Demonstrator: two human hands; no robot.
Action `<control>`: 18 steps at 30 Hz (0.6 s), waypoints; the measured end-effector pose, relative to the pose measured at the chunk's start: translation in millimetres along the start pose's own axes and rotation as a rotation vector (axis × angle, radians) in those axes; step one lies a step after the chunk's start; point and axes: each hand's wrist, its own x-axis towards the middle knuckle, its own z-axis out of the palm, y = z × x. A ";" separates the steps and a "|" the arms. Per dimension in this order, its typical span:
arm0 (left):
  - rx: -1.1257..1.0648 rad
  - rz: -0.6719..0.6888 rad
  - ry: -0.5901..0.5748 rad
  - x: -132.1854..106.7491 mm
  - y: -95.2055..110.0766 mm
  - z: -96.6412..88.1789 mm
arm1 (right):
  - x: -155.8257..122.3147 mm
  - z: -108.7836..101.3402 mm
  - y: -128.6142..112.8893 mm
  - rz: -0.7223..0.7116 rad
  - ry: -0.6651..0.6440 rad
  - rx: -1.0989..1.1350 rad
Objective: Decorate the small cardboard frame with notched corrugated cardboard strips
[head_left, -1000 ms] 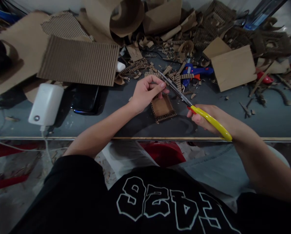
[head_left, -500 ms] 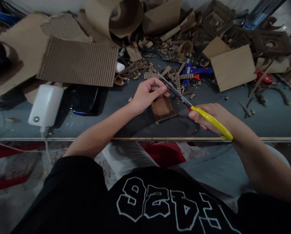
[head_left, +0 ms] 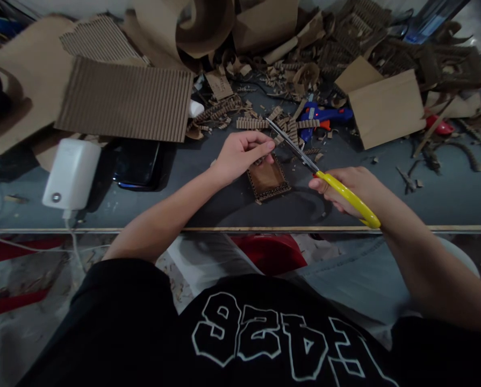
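My right hand is closed around the yellow handles of a pair of scissors. Their metal blades point up and left, with the tips just beyond the fingertips of my left hand. Thumb and fingers of that hand are pinched together on a small cardboard strip, mostly hidden by the fingers and lying close to the blades. Directly below my left fingertips, a small open cardboard box with corrugated walls rests on the dark table.
Corrugated strips and scraps lie behind my hands, beside a blue glue gun. A corrugated sheet, a white power bank with a cable and a black phone are on the left. Cardboard pieces lie at right.
The scissors and my right hand have shifted slightly, the blade tips now a little farther right of my left fingertips. My left hand keeps its pinch near the same spot.
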 end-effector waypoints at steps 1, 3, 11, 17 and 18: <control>0.016 -0.001 0.003 0.4 -0.1 -1.4 | 0.5 -0.6 0.1 0.026 -0.006 -0.004; 0.065 -0.006 0.012 1.6 0.4 -6.2 | 1.5 -2.3 2.5 0.074 -0.012 -0.007; 0.683 0.080 0.033 -1.3 14.6 -25.1 | 1.2 -22.6 10.0 0.153 0.141 -0.134; 0.826 0.012 -0.094 -4.5 15.1 -15.7 | -1.3 -25.8 9.4 0.233 0.140 -0.229; 0.823 0.004 -0.092 -4.4 14.4 -14.2 | -1.4 -24.7 10.2 0.228 0.141 -0.223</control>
